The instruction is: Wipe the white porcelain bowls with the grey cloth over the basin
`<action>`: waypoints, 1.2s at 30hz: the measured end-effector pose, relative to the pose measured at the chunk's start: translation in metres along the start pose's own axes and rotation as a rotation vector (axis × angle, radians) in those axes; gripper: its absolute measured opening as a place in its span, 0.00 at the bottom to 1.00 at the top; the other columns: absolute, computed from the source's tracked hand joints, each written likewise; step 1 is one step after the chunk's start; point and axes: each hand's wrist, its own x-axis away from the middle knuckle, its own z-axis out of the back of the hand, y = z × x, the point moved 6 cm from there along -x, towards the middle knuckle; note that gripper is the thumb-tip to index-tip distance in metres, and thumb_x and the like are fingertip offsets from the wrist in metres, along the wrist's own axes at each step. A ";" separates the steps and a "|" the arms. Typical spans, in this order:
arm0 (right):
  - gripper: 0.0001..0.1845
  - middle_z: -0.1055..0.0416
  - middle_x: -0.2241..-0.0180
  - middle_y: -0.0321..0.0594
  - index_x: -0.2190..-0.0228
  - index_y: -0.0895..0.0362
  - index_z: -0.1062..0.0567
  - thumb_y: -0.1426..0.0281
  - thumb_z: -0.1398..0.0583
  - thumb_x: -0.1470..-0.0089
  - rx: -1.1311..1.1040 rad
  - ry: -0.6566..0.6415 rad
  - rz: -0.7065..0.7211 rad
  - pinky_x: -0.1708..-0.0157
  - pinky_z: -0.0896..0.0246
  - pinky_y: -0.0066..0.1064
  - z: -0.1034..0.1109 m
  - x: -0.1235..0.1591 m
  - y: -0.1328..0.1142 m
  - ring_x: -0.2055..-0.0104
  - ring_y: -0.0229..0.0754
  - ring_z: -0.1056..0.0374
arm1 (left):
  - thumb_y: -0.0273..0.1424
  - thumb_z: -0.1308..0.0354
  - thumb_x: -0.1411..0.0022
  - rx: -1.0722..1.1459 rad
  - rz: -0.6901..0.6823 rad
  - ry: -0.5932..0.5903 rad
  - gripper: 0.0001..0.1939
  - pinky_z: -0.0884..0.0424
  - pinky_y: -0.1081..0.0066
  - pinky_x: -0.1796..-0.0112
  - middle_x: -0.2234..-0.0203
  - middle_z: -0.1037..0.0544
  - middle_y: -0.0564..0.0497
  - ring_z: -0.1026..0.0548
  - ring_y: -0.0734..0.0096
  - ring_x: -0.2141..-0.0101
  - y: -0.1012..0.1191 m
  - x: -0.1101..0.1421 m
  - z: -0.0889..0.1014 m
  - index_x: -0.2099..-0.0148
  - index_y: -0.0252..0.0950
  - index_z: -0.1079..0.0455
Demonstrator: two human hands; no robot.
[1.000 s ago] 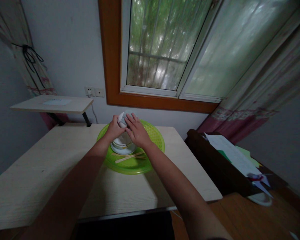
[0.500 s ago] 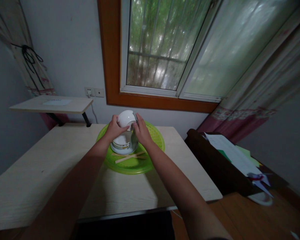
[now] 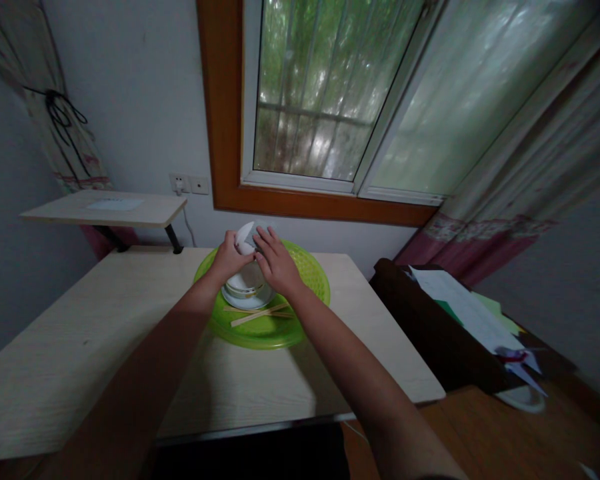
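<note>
A green plastic basin (image 3: 307, 280) sits at the far middle of the pale wooden table (image 3: 80, 347). Inside it stands a stack of white bowls (image 3: 247, 288) with wooden chopsticks (image 3: 257, 313) lying in front. My left hand (image 3: 227, 257) grips a white bowl (image 3: 243, 235), tilted on its side above the stack. My right hand (image 3: 275, 261) lies over the bowl's right side with fingers pressed against it, hiding most of it.
A small raised shelf (image 3: 105, 208) stands at the table's back left. A dark cabinet (image 3: 430, 327) with papers (image 3: 460, 300) on top is to the right. A window (image 3: 310, 93) and curtains (image 3: 520, 173) are behind.
The bowl has been turned from showing its round underside to standing edge-on, and my right hand has slid from its right rim to cover it.
</note>
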 end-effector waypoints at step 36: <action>0.40 0.35 0.37 0.55 0.35 0.58 0.36 0.46 0.42 0.38 -0.266 0.258 -0.461 0.32 0.47 0.48 -0.011 0.018 0.075 0.35 0.53 0.39 | 0.43 0.32 0.47 0.298 0.054 -0.097 0.34 0.25 0.64 0.58 0.49 0.24 0.44 0.23 0.61 0.54 -0.020 -0.004 -0.016 0.43 0.40 0.41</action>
